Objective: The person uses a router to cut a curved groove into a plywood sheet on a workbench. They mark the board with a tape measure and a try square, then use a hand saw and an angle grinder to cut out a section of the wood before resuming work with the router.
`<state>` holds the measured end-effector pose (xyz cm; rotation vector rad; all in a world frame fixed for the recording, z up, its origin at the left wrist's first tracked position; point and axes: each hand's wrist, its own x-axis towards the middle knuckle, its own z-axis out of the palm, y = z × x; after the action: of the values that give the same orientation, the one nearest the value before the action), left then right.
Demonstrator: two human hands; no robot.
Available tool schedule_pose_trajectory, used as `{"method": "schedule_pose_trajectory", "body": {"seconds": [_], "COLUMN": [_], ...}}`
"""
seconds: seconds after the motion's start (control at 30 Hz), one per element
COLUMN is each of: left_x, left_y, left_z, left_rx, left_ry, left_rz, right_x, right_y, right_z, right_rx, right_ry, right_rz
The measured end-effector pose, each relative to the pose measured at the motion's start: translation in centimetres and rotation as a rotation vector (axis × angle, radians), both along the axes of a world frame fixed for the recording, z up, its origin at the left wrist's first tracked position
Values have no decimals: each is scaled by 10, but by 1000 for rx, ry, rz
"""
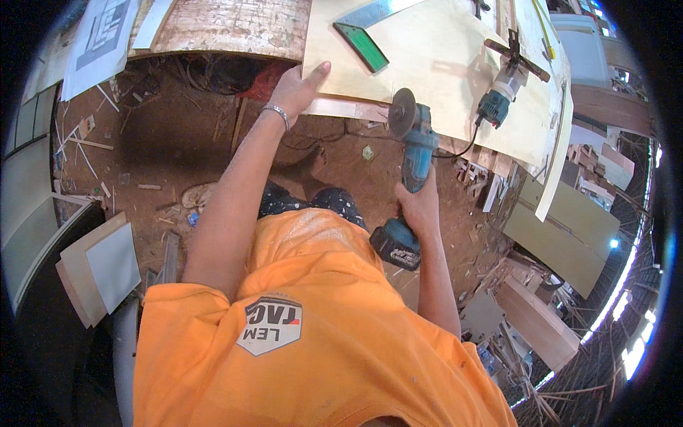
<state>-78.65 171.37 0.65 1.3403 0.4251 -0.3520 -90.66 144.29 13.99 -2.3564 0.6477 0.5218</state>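
Observation:
A teal cordless angle grinder (pixel 418 160) is gripped in my right hand (pixel 420 203), its round disc up at the near edge of a pale plywood sheet (pixel 434 57). The disc looks very close to that edge; I cannot tell if they touch. My left hand (pixel 299 89) holds the sheet's near left corner, thumb on top and the other fingers hidden beneath. On the sheet lies a try square (pixel 363 46) with a green handle and a metal blade. Farther right on it rests a teal corded trim router (pixel 501 89).
The router's black cord (pixel 466 146) hangs over the sheet's near edge. A worn workbench (pixel 228 28) and a printed paper sheet (pixel 99 43) are at the left. Wood offcuts (pixel 491 178) litter the dirt floor. Boards (pixel 537 320) are stacked at the right, panels (pixel 103 270) at the left.

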Motion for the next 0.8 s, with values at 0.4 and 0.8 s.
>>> {"method": "schedule_pose_trajectory", "body": {"seconds": [0.4,0.8], "left_x": [0,0], "left_y": [1,0], "left_z": [2,0], "left_rx": [13,3], "left_ry": [-34,-5], "left_rz": [-20,-26], "right_x": [4,6], "right_y": [0,6], "right_z": [2,5], "right_rx": [18,72], "right_ry": [20,19], "right_rz": [-15,-46]}}
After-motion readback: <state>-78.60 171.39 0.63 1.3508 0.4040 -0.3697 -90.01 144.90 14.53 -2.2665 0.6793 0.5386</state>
